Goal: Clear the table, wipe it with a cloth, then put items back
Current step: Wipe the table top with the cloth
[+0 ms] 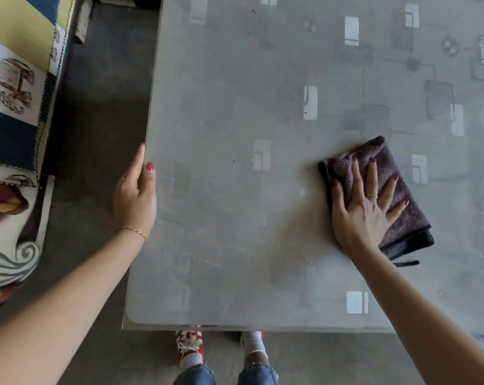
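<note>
Purple folded terry cloth [413, 220] lies right of centre on the grey glass-topped bench [235, 190], pressed under the right grip [366, 207], flat and spread. Left grip [135, 198] rests straight-fingered on the bench's left edge. Best wiped with even pressure and overlapping strokes to every edge.

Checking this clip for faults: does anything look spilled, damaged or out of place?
Nothing stands out. The right hand presses the folded cloth flat on the table; the left hand rests on its left edge.
</note>
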